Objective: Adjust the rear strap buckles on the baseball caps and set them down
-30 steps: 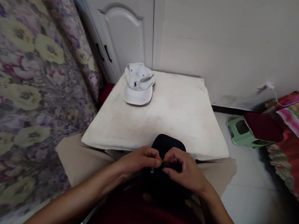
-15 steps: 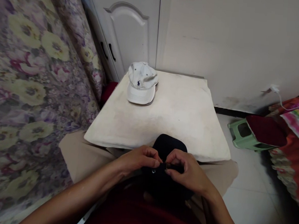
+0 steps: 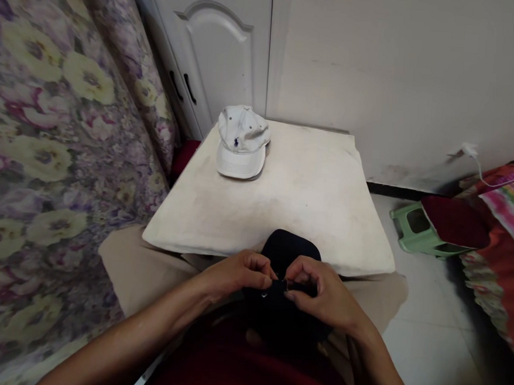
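Observation:
A dark navy cap [image 3: 289,250] rests over my lap, its brim pointing away and overlapping the table's near edge. My left hand [image 3: 254,270] pinches the cap's back strap between thumb and fingers. Close beside it, my right hand [image 3: 310,283] is also closed, gripping a small metal buckle [image 3: 286,284] on the same strap. A little metal eyelet [image 3: 264,294] shows just below my left fingertips. Most of the crown is dark and merges with my clothes. On the table, a white cap [image 3: 243,141] with a small navy emblem lies at the far left.
The cream-covered table [image 3: 310,190] stands before my knees. A floral curtain [image 3: 65,161] hangs at the left, with a white cabinet [image 3: 223,43] behind. On the right floor is a green stool [image 3: 430,234] with a dark red top, beside an orange ruffled cloth [image 3: 501,286].
The view shifts very slightly. Both hands stay at the cap's strap, with only a small shift of the fingers around the buckle.

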